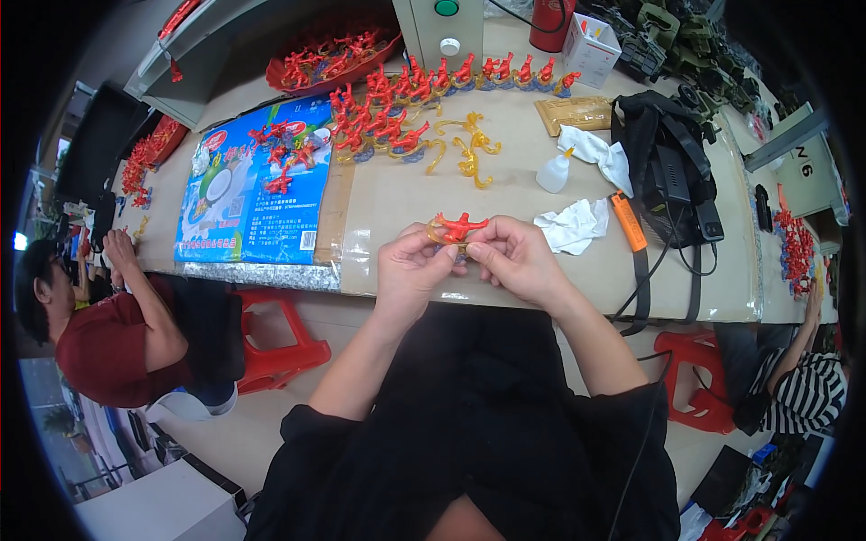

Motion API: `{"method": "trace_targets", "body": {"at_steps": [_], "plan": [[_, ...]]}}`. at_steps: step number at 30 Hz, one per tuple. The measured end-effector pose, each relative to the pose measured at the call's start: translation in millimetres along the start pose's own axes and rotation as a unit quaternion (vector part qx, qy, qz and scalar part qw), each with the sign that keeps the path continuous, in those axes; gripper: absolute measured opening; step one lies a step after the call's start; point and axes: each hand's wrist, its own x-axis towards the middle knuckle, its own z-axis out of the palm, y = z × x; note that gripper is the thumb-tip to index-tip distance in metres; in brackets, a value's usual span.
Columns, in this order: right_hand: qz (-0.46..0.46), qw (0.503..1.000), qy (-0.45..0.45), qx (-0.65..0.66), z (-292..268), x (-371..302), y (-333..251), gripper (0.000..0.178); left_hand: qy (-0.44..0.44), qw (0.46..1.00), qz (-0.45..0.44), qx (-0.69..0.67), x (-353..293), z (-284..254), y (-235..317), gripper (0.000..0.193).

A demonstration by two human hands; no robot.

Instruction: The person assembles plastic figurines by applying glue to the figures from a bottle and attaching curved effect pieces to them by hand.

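Both my hands meet over the near edge of the table, pinching one small red plastic figure [462,226] with yellow and bluish parts. My left hand [408,266] grips its left side, fingertips on a yellow piece. From the right, my right hand [516,261] holds it between thumb and forefinger. The fingers partly hide the figure's lower part. Beyond my hands lie several loose curled yellow pieces [473,162]. A crowd of similar red figures on bluish bases [383,126] stands behind them, left of the middle.
A red tray [393,47] of figures sits at the back. To the right are a white squeeze bottle [553,171], crumpled white cloths [574,225], an orange lighter-like object [628,222] and a black bag [663,153]. Blue printed cardboard [244,239] lies left. Co-workers sit on both sides.
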Motion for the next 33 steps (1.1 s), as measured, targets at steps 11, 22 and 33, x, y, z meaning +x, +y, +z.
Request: {"method": "trace_targets", "body": {"at_steps": [11, 22, 33], "plan": [[0.014, 1.000, -0.004, -0.001, -2.3, 0.2, 4.9, 0.012, 0.035, 0.999, 0.018, 0.026, -2.4, 6.9, -2.1, 0.017], [-0.008, 0.998, 0.029, 0.058, 1.8, -6.1, 3.0, 0.016, 0.120, 0.959, 0.135, 0.218, -0.4, 2.9, -0.1, 0.017], [-0.051, 0.988, 0.117, 0.086, 42.5, -19.2, 1.2, 0.022, 0.131, 0.819, 0.336, 0.447, 1.3, 3.3, 1.3, 0.028]]}}
